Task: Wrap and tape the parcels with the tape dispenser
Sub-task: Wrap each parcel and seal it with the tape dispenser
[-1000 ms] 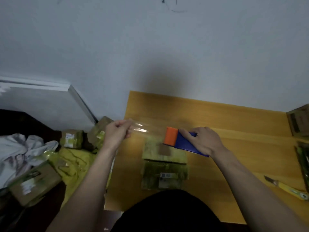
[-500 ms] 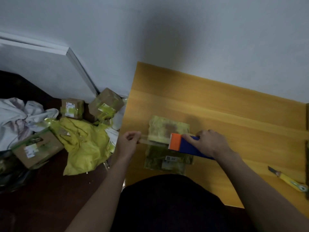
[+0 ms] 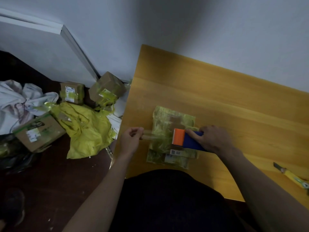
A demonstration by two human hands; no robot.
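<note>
Two flat parcels wrapped in greenish tape lie on the wooden table (image 3: 225, 91), the upper parcel (image 3: 168, 119) partly over the lower parcel (image 3: 173, 158). My right hand (image 3: 212, 138) grips the blue and orange tape dispenser (image 3: 185, 139) over the parcels. A strip of clear tape (image 3: 150, 135) runs from the dispenser's orange blade leftward to my left hand (image 3: 130, 139), which pinches the tape's free end just past the parcels' left edge.
A yellow utility knife (image 3: 292, 176) lies at the table's right edge. On the dark floor to the left sit several taped cardboard boxes (image 3: 40, 131), a yellow bag (image 3: 85, 129) and white cloth (image 3: 16, 101). The wall stands behind the table.
Both hands have come down from above the table toward the parcels. The tape strip between them now lies low across the upper parcel, and the camera tilted downward.
</note>
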